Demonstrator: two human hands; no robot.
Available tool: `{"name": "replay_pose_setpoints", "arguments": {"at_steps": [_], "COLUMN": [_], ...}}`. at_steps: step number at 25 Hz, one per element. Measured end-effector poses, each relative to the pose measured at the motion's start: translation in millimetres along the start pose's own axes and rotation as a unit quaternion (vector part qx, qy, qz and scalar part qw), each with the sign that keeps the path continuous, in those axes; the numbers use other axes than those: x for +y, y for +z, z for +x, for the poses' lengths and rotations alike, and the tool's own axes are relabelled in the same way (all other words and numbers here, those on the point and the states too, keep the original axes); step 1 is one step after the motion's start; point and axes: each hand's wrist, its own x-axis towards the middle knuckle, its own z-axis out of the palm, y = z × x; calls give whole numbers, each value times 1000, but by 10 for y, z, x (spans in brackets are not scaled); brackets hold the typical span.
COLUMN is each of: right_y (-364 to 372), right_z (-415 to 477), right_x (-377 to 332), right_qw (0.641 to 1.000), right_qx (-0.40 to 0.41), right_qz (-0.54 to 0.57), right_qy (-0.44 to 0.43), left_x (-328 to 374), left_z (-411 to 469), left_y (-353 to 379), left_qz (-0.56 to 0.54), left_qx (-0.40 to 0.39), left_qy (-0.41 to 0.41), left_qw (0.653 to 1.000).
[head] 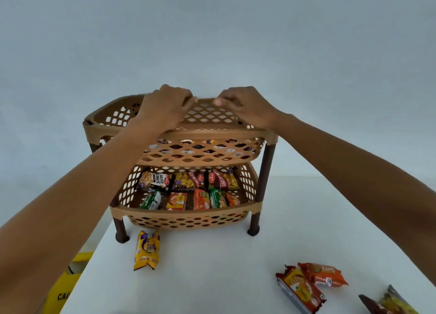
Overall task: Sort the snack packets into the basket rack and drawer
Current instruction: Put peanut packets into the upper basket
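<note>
A white table (212, 278) stands against a pale wall (212, 42). The tan two-tier basket rack (266, 172) sits at its far side, long axis left to right. The left hand (165, 107) and right hand (246, 107) grip the top basket (207, 115) by its far rim, fingers curled over it. The lower basket (184, 212), beneath the fingers, holds snack packets (188, 191).

Arms stretched forward; left grip (165, 106), right grip (245, 107) side by side, fingers curled over basket rack (212, 134) rim

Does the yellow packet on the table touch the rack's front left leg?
Apart. Head view shows bare table between the yellow packet and the leg.
</note>
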Motion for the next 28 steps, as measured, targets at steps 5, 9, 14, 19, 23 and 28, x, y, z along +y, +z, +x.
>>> {"name": "replay_pose_setpoints", "arguments": {"at_steps": [5,9,14,19,23,28], "right_y": [-156,-44,384,819,968,1186], "right_z": [-750,-1591,-2764,-3981,-4514,-4803], "right_x": [-319,-450,-362,-45,123,184], "right_qw": [980,974,965,812,720,779], "right_qx": [197,223,224,273,227,137], "right_qz": [-26,-24,-15,-103,-100,-119], "right_qy": [-34,10,138,505,648,600], "left_x": [310,603,1025,1166,1257,1277], "left_z": [-639,-1212,-1912,-1947,-1788,-1573], "left_y": [117,370,793,870,816,752], "left_qz": [-58,-103,-152,-122,-57,-56], "left_qx": [96,129,74,54,44,71], "left_qy": [73,134,145,102,83,57], "left_qw": [991,977,975,986,994,994]}}
